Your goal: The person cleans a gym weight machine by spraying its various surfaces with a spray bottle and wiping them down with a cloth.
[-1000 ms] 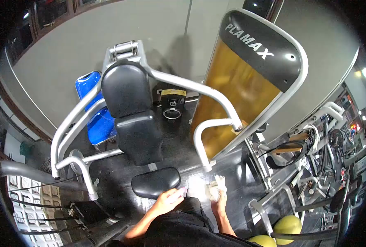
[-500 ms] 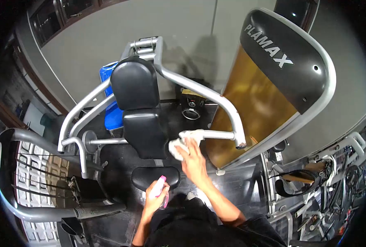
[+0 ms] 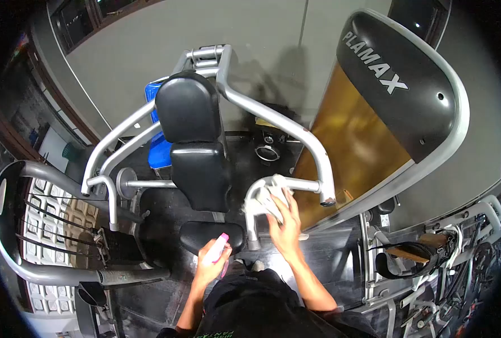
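Presently, the right hand (image 3: pixel 284 225) pressed a white cloth (image 3: pixel 266 196) against the machine's grey handle bar (image 3: pixel 308 185), fingers extended. The left hand (image 3: pixel 207 269) gripped a spray bottle (image 3: pixel 217 249) near the black seat (image 3: pixel 197 235).

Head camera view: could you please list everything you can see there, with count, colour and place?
weight machine with PLAMAX cover: one, grey frame, black cover, amber panel, centre and right
padded backrest cushions: two, black, centre
padded seat: one, black, below the backrest
blue plastic chair: one, behind the machine, left
white cloth: one, on the machine's silver handle bar
pink-topped spray bottle: one, by the seat
other grey gym frame: one, far left
left hand: one, gripping the bottle
right hand: one, flat on the cloth
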`<state>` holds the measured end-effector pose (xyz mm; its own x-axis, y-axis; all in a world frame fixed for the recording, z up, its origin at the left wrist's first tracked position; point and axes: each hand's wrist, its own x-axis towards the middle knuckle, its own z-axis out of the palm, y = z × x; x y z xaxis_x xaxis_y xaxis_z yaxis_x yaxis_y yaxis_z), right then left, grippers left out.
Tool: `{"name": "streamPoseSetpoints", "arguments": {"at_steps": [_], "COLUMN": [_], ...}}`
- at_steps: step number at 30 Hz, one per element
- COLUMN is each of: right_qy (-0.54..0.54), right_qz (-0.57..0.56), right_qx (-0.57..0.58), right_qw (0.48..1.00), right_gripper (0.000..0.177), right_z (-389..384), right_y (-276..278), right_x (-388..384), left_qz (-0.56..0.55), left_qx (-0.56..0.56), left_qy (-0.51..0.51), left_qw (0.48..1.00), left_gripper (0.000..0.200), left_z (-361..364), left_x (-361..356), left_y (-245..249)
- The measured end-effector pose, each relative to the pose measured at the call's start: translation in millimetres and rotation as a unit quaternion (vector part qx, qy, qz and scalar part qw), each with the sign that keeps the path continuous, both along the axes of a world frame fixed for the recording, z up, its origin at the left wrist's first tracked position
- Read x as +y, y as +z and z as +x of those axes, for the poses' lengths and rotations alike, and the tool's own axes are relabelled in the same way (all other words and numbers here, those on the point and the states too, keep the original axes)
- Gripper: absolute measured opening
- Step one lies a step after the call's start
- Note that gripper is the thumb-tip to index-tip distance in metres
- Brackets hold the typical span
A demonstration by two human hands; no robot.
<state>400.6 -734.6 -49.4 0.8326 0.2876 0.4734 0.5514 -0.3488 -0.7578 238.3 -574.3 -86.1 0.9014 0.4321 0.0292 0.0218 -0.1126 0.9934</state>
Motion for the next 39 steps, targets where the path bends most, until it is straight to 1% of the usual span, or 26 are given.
{"name": "streamPoseSetpoints", "arguments": {"at_steps": [1, 2, 3, 5, 6, 7, 9, 10, 12, 13, 15, 17, 19, 21, 22, 23, 25, 26, 28, 29, 31, 33, 35, 36, 38, 39], "right_qy": [0.003, 0.021, 0.063, 0.078, 0.072, 0.073, 0.106, 0.104, 0.13, 0.127, 0.076, 0.014, 0.003, 0.035, 0.037, 0.07, 0.105, 0.101, 0.165, 0.161, 0.212, 0.177, 0.058, 0.027, -0.025, -0.005], "right_qz": [-0.016, -0.028, -0.081, -0.086, -0.074, -0.074, -0.041, -0.044, 0.032, 0.031, -0.01, 0.083, 0.082, 0.009, -0.072, -0.106, -0.139, -0.138, -0.177, -0.177, -0.125, -0.076, -0.04, -0.028, -0.096, -0.125], "right_qx": [-0.033, -0.024, -0.029, -0.029, -0.044, -0.044, 0.203, 0.202, 0.339, 0.339, 0.329, 0.217, 0.111, 0.03, -0.001, -0.026, 0.024, 0.023, 0.213, 0.213, 0.343, 0.182, 0.133, 0.065, -0.037, -0.077], "right_qw": [0.999, 0.999, 0.994, 0.993, 0.994, 0.994, 0.973, 0.973, 0.931, 0.932, 0.941, 0.973, 0.99, 0.999, 0.997, 0.992, 0.984, 0.985, 0.947, 0.947, 0.906, 0.964, 0.989, 0.997, 0.994, 0.989], "right_gripper": [0.044, 0.05, 0.055, 0.055, 0.049, 0.049, 0.041, 0.041, 0.036, 0.036, 0.036, 0.038, 0.04, 0.044, 0.046, 0.047, 0.048, 0.048, 0.047, 0.047, 0.044, 0.041, 0.042, 0.043, 0.043, 0.042], "right_z": [8, 11, 9, -10, -15, -22, -40, -43, -43, -39, -23, -11, 1, 4, -2, -10, -24, -33, -47, -45, -43, -27, -3, 13, 39, 51], "right_y": [1, -3, -6, -16, -21, -27, -37, -47, -66, -61, -46, -48, -19, -21, -28, -29, -22, -18, -11, -9, -7, -10, 2, 11, 29, 32], "right_x": [13, 27, 35, 39, 34, 26, 2, -10, -28, -29, -26, -6, 17, 36, 41, 39, 24, 14, -13, -24, -45, -51, -39, -27, 0, 15], "left_qz": [0.009, 0.009, 0.013, 0.019, 0.032, 0.044, 0.025, 0.008, 0.006, 0.007, -0.014, 0.017, -0.008, -0.019, -0.021, -0.029, -0.036, -0.041, -0.053, -0.054, -0.041, -0.035, -0.026, -0.03, -0.037, -0.025], "left_qx": [-0.007, -0.007, -0.013, -0.02, -0.026, -0.032, -0.021, -0.014, -0.011, -0.006, -0.01, -0.021, -0.022, -0.019, -0.021, -0.026, -0.032, -0.035, -0.034, -0.035, -0.024, -0.03, -0.039, -0.04, -0.04, -0.037], "left_qy": [0.004, 0.003, 0.003, 0.001, 0.007, 0.015, 0.015, 0.017, 0.009, 0.001, 0.001, 0.001, -0.001, -0.001, -0.004, -0.002, -0.003, 0.004, 0.011, 0.007, -0.01, -0.011, -0.009, -0.004, -0.001, -0.006], "left_qw": [1.0, 1.0, 1.0, 1.0, 0.999, 0.998, 0.999, 1.0, 1.0, 1.0, 1.0, 1.0, 1.0, 1.0, 1.0, 0.999, 0.999, 0.999, 0.998, 0.998, 0.999, 0.999, 0.999, 0.999, 0.999, 0.999], "left_gripper": [0.011, 0.011, 0.011, 0.011, 0.011, 0.011, 0.011, 0.012, 0.011, 0.011, 0.011, 0.012, 0.011, 0.011, 0.011, 0.011, 0.011, 0.011, 0.011, 0.011, 0.01, 0.01, 0.01, 0.01, 0.01, 0.009], "left_z": [1, 2, 4, 8, 9, 11, 13, 17, 22, 24, 31, 34, 36, 38, 39, 40, 41, 42, 42, 43, 40, 36, 32, 30, 27, 25], "left_x": [-2, -3, -4, -2, 0, 1, 4, 6, 11, 13, 15, 19, 23, 26, 27, 29, 33, 34, 36, 38, 41, 42, 45, 47, 49, 50], "left_y": [1, 2, 3, 3, 0, -2, -1, -1, -1, -1, 1, 3, 7, 8, 8, 7, 7, 8, 5, 2, -3, -1, -1, -5, -6, -4]}}
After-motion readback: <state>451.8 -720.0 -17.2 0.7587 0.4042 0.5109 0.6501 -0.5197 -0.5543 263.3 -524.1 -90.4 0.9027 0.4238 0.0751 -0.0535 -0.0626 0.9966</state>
